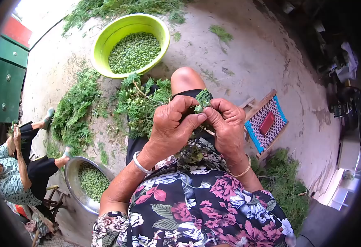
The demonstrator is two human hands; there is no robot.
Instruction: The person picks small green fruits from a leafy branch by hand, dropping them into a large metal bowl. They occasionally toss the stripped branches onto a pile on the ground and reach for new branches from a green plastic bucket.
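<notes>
A small green evergreen sprig (203,98) with a pale green seed cone at its base is pinched between my hands, above my lap. My left hand (168,121) is closed, thumb and forefinger at the cone. From the other side, my right hand (230,125) grips the same spot with thumb and fingertips. Leafy evergreen branches (141,103) lie over my leg, just beyond my left hand. Farther forward stands a yellow-green basin (99,53), partly filled with small green cones (134,52).
At left, a seated co-worker (13,173) holds something small near a metal basin (74,181) of green cones. Cut branches lie on the floor at left (75,111) and at right (287,185). A woven-seat stool (277,111) bears a red rectangular object (267,123).
</notes>
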